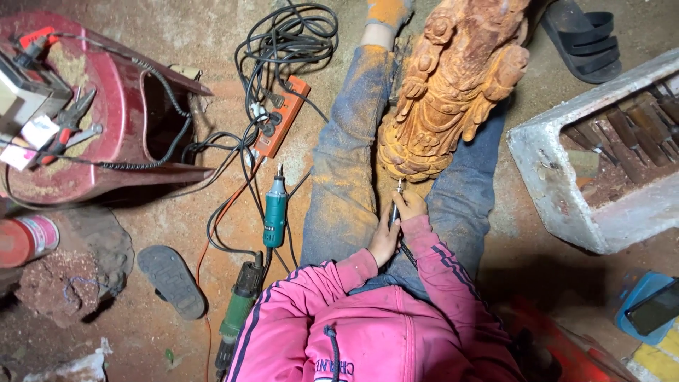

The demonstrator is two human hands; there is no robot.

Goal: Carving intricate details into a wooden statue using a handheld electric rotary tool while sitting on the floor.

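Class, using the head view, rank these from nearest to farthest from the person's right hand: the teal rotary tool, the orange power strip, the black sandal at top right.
1. Teal rotary tool, on the floor just left of the right hand.
2. Orange power strip, farther up and left.
3. Black sandal, far up at top right.

A wooden carving is laid along the lap, between the legs, with its base toward the body. Both hands are met just below that base, the right hand beside the left hand, around a thin rotary tool. To the left, on the floor, a power strip, a handheld grinder and a sandal are found. A tray of chisels is set to the right.
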